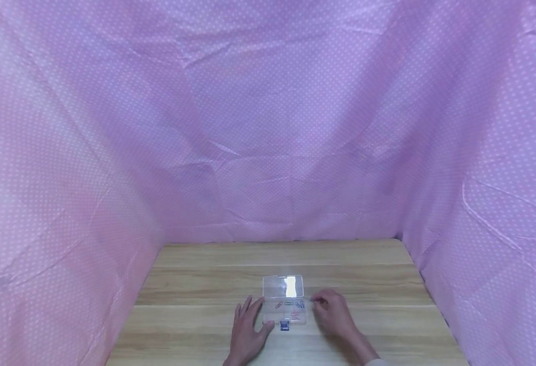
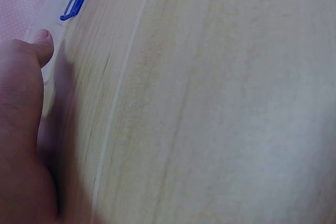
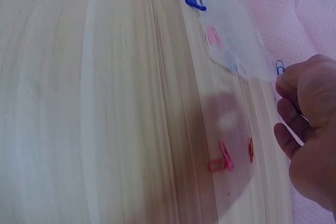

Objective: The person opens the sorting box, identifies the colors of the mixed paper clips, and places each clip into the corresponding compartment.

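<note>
A clear plastic box lies with its lid raised or folded back and a blue latch on its front side. Inside, a red paper clip, a green one, blue ones and pink ones lie in separate compartments. My left hand rests against the box's left end, thumb at the front edge, fingers extended and spread. Just right of the box, my right hand pinches a blue paper clip between thumb and index finger.
Beneath the right hand, a pink paper clip, a red one and an orange-red one lie on the wooden table. Pink dotted cloth hangs behind the table and along both sides.
</note>
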Action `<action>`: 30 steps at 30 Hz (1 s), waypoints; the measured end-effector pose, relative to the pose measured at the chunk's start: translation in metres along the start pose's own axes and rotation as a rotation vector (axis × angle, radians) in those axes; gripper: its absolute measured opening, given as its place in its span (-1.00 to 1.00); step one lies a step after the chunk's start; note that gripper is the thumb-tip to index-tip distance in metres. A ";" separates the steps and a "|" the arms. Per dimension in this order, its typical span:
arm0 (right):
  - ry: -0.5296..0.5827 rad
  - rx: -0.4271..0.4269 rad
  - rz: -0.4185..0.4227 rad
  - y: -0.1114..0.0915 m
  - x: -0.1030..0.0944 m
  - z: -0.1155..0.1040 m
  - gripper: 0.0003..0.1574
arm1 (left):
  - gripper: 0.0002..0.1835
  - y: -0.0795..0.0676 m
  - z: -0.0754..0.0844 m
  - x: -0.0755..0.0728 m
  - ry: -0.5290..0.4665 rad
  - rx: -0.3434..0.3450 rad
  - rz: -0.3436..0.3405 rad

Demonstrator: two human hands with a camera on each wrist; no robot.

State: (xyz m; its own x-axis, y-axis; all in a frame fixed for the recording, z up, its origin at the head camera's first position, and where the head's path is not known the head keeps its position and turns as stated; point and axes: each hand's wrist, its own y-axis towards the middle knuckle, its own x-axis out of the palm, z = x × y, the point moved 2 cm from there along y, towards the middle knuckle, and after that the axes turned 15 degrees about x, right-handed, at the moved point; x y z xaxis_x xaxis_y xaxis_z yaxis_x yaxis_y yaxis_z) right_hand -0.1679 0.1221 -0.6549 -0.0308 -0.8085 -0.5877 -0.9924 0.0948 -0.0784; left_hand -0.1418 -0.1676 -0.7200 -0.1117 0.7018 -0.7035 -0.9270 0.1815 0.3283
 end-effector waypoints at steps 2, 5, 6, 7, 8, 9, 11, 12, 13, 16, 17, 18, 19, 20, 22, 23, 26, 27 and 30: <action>-0.006 -0.004 -0.019 0.000 0.003 -0.003 -0.77 | -0.21 0.000 -0.001 0.000 -0.015 -0.018 -0.021; -0.029 -0.028 -0.028 0.001 0.008 -0.008 -0.79 | -0.21 0.001 -0.002 -0.001 -0.026 -0.033 -0.042; -0.036 -0.036 -0.028 0.001 0.009 -0.009 -0.79 | -0.20 0.001 -0.002 -0.001 -0.027 -0.033 -0.044; -0.040 -0.047 -0.030 0.001 0.011 -0.010 -0.80 | -0.20 0.001 -0.002 -0.001 -0.026 -0.032 -0.046; -0.047 -0.050 -0.033 0.001 0.012 -0.011 -0.80 | -0.21 0.001 -0.002 -0.001 -0.024 -0.030 -0.046; -0.058 -0.055 -0.029 0.002 0.014 -0.012 -0.80 | -0.21 0.001 -0.002 -0.001 -0.026 -0.034 -0.050; -0.061 -0.058 -0.036 0.002 0.016 -0.012 -0.81 | -0.21 0.002 -0.002 -0.001 -0.030 -0.035 -0.052; -0.065 -0.060 -0.036 0.003 0.017 -0.012 -0.81 | -0.21 0.002 -0.002 -0.001 -0.030 -0.032 -0.051; -0.070 -0.071 -0.035 0.003 0.018 -0.013 -0.81 | -0.21 0.002 -0.002 -0.001 -0.030 -0.030 -0.050; -0.077 -0.070 -0.036 0.004 0.020 -0.014 -0.82 | -0.21 0.002 -0.002 0.000 -0.022 -0.015 -0.038; -0.079 -0.078 -0.034 0.004 0.021 -0.015 -0.82 | -0.22 0.001 -0.002 0.000 -0.016 -0.009 -0.031; -0.082 -0.080 -0.034 0.005 0.022 -0.016 -0.82 | -0.22 0.001 -0.001 0.000 -0.006 0.002 -0.021; -0.081 -0.083 -0.033 0.005 0.022 -0.017 -0.82 | -0.22 0.001 -0.002 0.001 0.004 0.011 -0.013; -0.079 -0.078 -0.033 0.005 0.022 -0.017 -0.82 | -0.22 0.001 -0.001 0.001 0.014 0.020 -0.004; -0.080 -0.088 -0.031 0.005 0.023 -0.019 -0.83 | -0.22 0.001 -0.001 0.001 0.029 0.037 0.011; -0.081 -0.090 -0.030 0.005 0.023 -0.020 -0.82 | -0.22 0.001 -0.001 0.001 0.031 0.036 0.014; -0.085 -0.090 -0.027 0.004 0.023 -0.021 -0.82 | -0.22 0.001 -0.001 0.001 0.018 0.018 0.003; -0.083 -0.088 -0.026 0.004 0.023 -0.021 -0.82 | -0.22 0.001 -0.001 0.001 0.010 0.011 -0.003; -0.086 -0.094 -0.018 0.003 0.023 -0.021 -0.81 | -0.22 0.001 0.000 0.000 0.003 0.004 -0.012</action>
State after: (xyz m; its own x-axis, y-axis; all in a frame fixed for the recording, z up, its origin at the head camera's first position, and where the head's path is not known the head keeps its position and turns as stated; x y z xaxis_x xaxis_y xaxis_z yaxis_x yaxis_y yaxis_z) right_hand -0.1741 0.0921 -0.6520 -0.0070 -0.7567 -0.6537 -0.9996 0.0230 -0.0159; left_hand -0.1424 -0.1680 -0.7200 -0.1019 0.6978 -0.7090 -0.9266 0.1927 0.3229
